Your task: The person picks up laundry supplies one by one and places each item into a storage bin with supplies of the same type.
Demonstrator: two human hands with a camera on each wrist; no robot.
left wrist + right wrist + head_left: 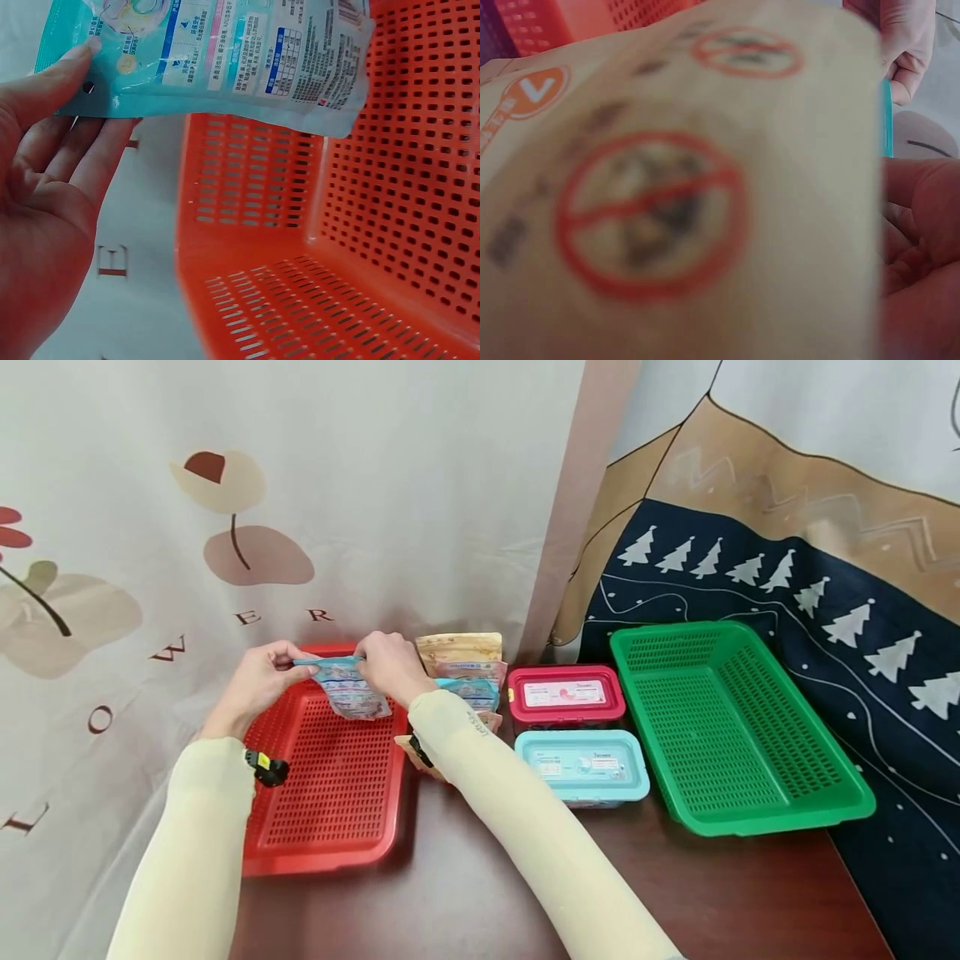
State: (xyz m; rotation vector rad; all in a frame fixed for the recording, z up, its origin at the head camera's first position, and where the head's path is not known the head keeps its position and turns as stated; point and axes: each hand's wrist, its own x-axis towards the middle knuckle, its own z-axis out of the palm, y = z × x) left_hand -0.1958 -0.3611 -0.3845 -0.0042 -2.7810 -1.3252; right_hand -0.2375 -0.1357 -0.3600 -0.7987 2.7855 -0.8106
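Observation:
A shiny light-blue pouch (348,687) with printed text hangs over the red basket (393,827). My left hand (258,681) pinches one top corner of it; in the left wrist view the thumb lies on the teal pouch (225,60) beside a small hole. At the other top corner, my right hand (393,664) grips the pouch with curled fingers. In the right wrist view a tan pouch (810,187) with red crossed-out circles hides most of this grip, leaving part of the right hand (930,240) in sight.
Right of the red basket stand several pouches, among them a tan one (459,647) and a blue one (476,693). Beside them sit a pink-lidded box (566,678) and a light-blue-lidded box (581,764). A green basket (742,735) stands farther right on the brown table (465,893), with curtains behind.

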